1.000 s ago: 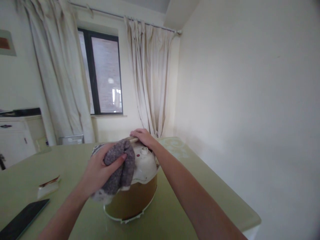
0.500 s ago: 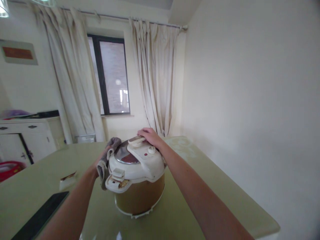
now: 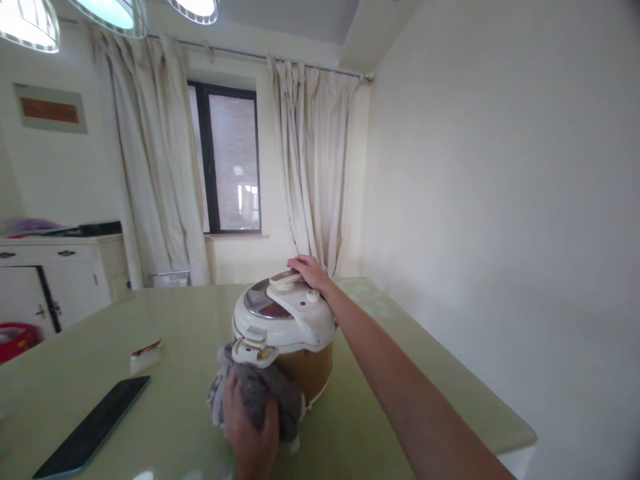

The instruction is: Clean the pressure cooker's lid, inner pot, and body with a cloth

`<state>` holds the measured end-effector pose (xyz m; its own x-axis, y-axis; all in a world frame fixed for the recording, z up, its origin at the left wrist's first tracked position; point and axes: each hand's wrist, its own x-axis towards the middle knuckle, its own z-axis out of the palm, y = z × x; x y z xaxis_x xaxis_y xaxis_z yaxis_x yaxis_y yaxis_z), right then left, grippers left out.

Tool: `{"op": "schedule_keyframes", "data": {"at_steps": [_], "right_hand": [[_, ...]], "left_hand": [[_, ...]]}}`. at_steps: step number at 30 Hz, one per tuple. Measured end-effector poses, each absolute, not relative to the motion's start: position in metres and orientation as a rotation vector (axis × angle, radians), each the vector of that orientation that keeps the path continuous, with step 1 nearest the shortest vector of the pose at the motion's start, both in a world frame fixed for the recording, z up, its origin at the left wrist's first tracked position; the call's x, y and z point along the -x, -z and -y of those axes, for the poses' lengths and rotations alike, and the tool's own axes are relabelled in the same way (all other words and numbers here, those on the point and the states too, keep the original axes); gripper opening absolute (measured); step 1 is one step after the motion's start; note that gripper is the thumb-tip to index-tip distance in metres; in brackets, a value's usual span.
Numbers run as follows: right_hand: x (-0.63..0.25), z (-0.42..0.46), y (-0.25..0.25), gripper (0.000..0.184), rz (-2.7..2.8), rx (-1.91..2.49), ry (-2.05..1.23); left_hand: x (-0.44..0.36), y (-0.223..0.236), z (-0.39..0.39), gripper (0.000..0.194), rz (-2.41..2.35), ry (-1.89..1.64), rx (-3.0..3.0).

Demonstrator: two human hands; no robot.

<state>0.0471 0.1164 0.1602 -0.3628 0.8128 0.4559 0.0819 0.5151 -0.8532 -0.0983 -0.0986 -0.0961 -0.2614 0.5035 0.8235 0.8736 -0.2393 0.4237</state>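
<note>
Now the green table (image 3: 193,320) bears the cooker (image 3: 315,363) toward its right. From beside the lid (image 3: 295,323)'s left edge, the cloth (image 3: 290,400) has dropped to the near left, so work seems lower. The left hand (image 3: 245,417) clutches it; the right hand (image 3: 310,269) rests on the handle (image 3: 283,281), grip unclear.

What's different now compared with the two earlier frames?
The left hand moved the grey cloth from over the near-left lid, via its far-left edge, down to the cooker's body, below the front handle. Nothing was visibly let go. The view shifted, bringing in the lamps. Unchanged: right hand on the cooker's top; dark slab and small packet on the table.
</note>
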Motion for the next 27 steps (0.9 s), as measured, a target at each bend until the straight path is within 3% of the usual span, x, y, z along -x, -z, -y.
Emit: {"op": "schedule_keyframes", "data": {"at_steps": [5, 10, 13, 15, 20, 23, 27], "right_hand": [[-0.047, -0.116, -0.160, 0.026, 1.785, 0.784, -0.977], [-0.048, -0.116, -0.159, 0.029, 1.803, 0.758, -1.013], [-0.048, -0.117, -0.157, 0.030, 1.819, 0.731, -0.999], [-0.048, -0.117, -0.156, 0.031, 1.807, 0.723, -1.027], [-0.047, -0.121, -0.155, 0.034, 1.760, 0.665, -1.138], [-0.047, -0.124, -0.157, 0.033, 1.791, 0.658, -1.102], [-0.047, -0.127, -0.158, 0.030, 1.854, 0.699, -1.071]], "left_hand": [[0.063, 0.091, 0.100, 0.087, 1.311, 1.374, 1.535], [0.069, 0.051, 0.095, 0.042, 0.849, 0.963, 1.865], [0.064, 0.004, 0.112, 0.036, 0.662, 0.846, 1.978], [0.060, -0.033, 0.130, 0.036, 0.659, 0.842, 2.055], [0.057, -0.120, 0.137, 0.059, 0.880, 1.181, 1.943], [0.051, -0.148, 0.103, 0.039, 1.134, 0.966, 2.186], [0.041, -0.158, 0.065, 0.040, 1.286, 0.761, 2.299]]}}
